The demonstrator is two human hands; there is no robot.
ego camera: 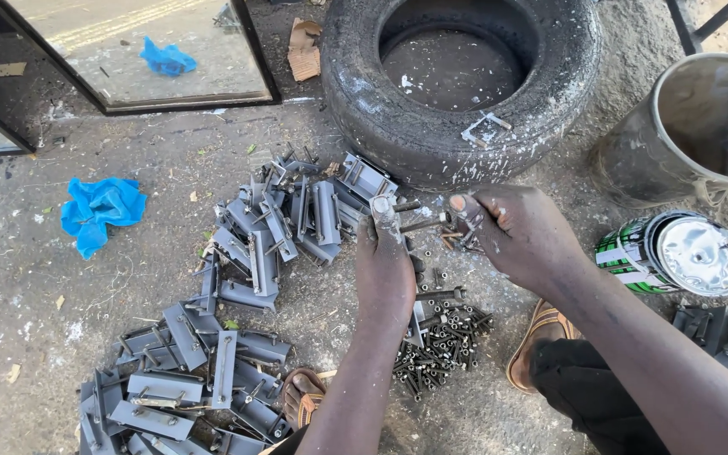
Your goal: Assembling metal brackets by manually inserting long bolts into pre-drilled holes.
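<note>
A: Fig. — left hand (385, 270)?
B: Grip clenched on a small grey metal bracket (383, 208), held above the ground near the worn black rubber tyre (431, 135).
A: Right hand (516, 236)?
B: Closed on a dark steel bolt (421, 224) that points at the bracket.
A: Surroundings?
B: Pile of dark bolts (444, 337) below the hands; grey brackets heaped (254, 244) to the left; crumpled blue plastic bag (99, 211) well apart.

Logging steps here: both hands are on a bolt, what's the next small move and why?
Probably keep turning the bolt with the right hand: its fingers pinch one end, and the left hand steadies the other end against a small grey bracket.
</note>
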